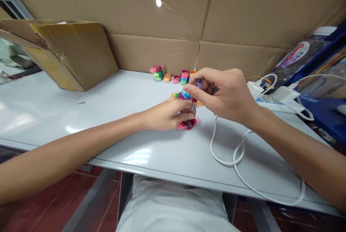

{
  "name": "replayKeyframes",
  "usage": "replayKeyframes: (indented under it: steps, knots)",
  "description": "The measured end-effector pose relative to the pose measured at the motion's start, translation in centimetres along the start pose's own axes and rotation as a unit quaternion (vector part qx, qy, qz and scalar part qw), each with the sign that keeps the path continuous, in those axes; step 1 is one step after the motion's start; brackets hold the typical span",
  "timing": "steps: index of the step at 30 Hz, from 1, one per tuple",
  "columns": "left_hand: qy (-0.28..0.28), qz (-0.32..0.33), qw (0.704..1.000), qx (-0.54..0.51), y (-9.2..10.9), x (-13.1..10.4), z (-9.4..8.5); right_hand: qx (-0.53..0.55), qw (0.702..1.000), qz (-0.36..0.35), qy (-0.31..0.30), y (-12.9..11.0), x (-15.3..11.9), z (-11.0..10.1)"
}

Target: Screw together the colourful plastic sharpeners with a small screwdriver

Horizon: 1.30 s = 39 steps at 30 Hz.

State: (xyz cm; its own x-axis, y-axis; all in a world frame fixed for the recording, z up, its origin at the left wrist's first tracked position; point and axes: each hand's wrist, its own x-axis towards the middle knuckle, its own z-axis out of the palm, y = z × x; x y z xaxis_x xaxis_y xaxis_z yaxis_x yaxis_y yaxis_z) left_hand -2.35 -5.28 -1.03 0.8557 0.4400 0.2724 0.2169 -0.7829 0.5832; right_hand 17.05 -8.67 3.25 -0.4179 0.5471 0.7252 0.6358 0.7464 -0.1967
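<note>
My right hand (224,89) is closed around the purplish see-through handle of a screwdriver (198,83), held upright over the table. Its thin metal shaft, with a red part near the top, runs down between the thumb and fingers of my left hand (173,114), which are closed about it. Directly below is a pink and dark-red plastic piece (188,124) on the table, partly covered by my left hand; the tip seems to meet it. Just behind my left hand lies a cluster of small colourful plastic pieces (183,95), partly hidden by both hands.
Small stacks of coloured plastic pieces (184,76) line the back of the white table (129,95). An open cardboard box (78,55) stands left. At right are a power strip with white chargers (286,95), a looped white cable (235,163) and a clear bottle (302,52).
</note>
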Motion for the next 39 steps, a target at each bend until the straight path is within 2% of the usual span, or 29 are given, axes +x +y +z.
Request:
replayKeyframes:
  steps: [5,9,16,29,32,37,39]
  knots:
    - [0.0,0.001,1.0,0.001,0.1,0.0,-0.1,0.0,0.999,-0.016,-0.051,-0.1,0.4,-1.0]
    - [-0.02,-0.019,0.999,-0.038,0.5,0.1,-0.2,0.011,0.996,-0.019,-0.086,-0.1,0.5,-1.5]
    - [-0.009,-0.057,0.996,-0.07,0.8,0.2,0.0,0.012,0.993,-0.02,-0.112,-0.2,0.7,-2.2]
    - [-0.041,-0.017,0.992,-0.122,0.3,0.0,-0.1,0.013,0.969,-0.064,-0.238,-0.5,1.0,-4.3]
    - [-0.04,-0.015,0.991,-0.127,0.3,-0.1,-0.1,0.001,0.97,-0.06,-0.234,-0.3,1.0,-4.1]
    - [-0.036,-0.009,0.994,-0.104,0.3,-0.1,-0.1,-0.031,0.981,-0.063,-0.182,0.1,0.9,-2.9]
    - [-0.04,-0.009,0.995,-0.096,0.3,-0.1,-0.1,-0.021,0.981,-0.049,-0.188,0.1,0.8,-2.7]
